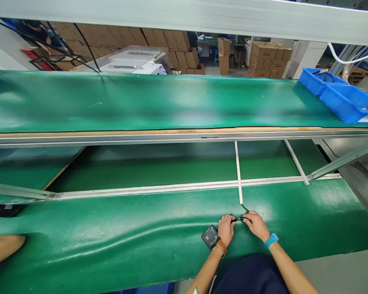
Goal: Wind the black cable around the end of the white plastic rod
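Note:
Both my hands rest on the green mat of the workbench (125, 241), close together near its front edge. My left hand (226, 228), with a brown strap on its wrist, is closed on one end of a thin black cable (240, 219). My right hand (255, 223), with a blue band on its wrist, pinches the other end of the same cable. A bit of the cable sticks up beyond my fingers. A small dark square device (210, 236) lies on the mat just left of my left wrist.
A metal rail (171, 188) separates the bench from a sunken green belt (159, 165). A raised green shelf (141, 102) carries two blue bins (343, 96) at the far right. Cardboard boxes (268, 59) are stacked behind. A tan object (4, 247) lies at the left edge.

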`<state>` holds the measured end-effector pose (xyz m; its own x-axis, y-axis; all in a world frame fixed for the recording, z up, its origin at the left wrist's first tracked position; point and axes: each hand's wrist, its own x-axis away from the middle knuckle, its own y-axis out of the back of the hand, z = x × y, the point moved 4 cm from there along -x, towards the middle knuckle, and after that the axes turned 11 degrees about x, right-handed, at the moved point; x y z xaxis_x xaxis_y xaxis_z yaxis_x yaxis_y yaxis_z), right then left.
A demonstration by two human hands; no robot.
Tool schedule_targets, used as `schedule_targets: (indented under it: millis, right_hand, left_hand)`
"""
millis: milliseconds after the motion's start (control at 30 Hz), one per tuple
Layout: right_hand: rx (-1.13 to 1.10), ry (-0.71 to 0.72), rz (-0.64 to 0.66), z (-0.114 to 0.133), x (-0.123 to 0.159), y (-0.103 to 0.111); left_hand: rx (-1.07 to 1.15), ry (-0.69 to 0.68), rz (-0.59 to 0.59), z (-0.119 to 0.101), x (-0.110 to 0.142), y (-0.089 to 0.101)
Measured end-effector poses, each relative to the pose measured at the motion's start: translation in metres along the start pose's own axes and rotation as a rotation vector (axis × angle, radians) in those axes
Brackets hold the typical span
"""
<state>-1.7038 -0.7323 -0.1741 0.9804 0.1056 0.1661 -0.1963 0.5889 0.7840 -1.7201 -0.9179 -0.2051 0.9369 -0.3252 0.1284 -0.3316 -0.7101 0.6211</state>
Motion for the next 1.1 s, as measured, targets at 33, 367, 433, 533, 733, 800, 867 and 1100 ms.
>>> schedule_targets:
  millis: [33,367,433,533,733,800,867,1100]
  right_hand:
    - [0.012,0.010,0.011,0.002,0.000,0.000]
    - [0.078,0.054,0.050,0.013,0.005,0.005]
    - [0.100,0.052,0.047,0.013,0.006,0.008]
    - [0.134,0.064,0.069,0.013,0.007,0.009]
    - [0.195,0.063,0.077,0.016,0.012,0.010]
    - [0.217,0.065,0.084,0.017,0.013,0.011]
    - [0.244,0.069,0.092,0.019,0.015,0.012]
    - [0.337,0.089,0.100,0.027,0.018,0.009]
  left_hand:
    - [0.011,0.000,-0.003,-0.001,0.001,0.002]
    - [0.064,-0.013,0.007,-0.005,0.006,0.008]
    - [0.068,-0.013,0.013,-0.005,0.007,0.008]
    - [0.065,-0.021,0.026,-0.005,0.009,0.006]
    - [0.036,-0.028,0.068,-0.009,0.010,0.005]
    - [0.025,-0.033,0.090,-0.011,0.011,0.005]
    - [0.013,-0.041,0.113,-0.013,0.012,0.005]
    - [-0.016,-0.097,0.193,-0.021,0.009,0.002]
